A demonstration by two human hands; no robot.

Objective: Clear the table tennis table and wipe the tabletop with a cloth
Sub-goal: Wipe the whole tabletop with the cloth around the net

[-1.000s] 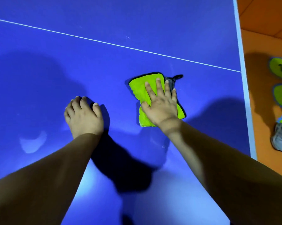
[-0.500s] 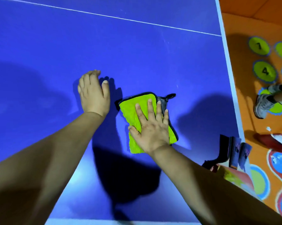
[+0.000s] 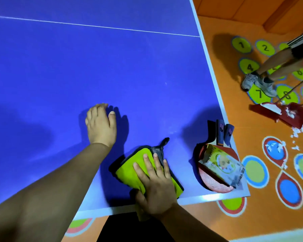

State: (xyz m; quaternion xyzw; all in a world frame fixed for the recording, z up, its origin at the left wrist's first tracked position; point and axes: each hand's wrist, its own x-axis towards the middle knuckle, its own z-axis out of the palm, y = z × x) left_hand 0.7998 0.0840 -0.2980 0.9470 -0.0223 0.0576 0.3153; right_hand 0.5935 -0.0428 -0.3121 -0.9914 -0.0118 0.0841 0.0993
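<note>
Right hand lies flat, fingers straight and spread, pressing down on the green microfibre cloth; no curl round it. Left hand is palm-down on the blue table tennis table, holding nothing, bracing.

Change over the last second: the cloth has been dragged back from near the white centre line to the near edge, so the heel of the right hand now overhangs the white border. That looks like the end of one pull stroke; this lane is likely wiped.

Cloth is now just left of the near right corner, close to but apart from the stacked table tennis paddles, which have a printed packet lying on them. These are still on the tabletop, so clearing isn't finished and that corner can't be wiped yet.

Off-table: another person's shoe and a red dustpan on the orange floor.
</note>
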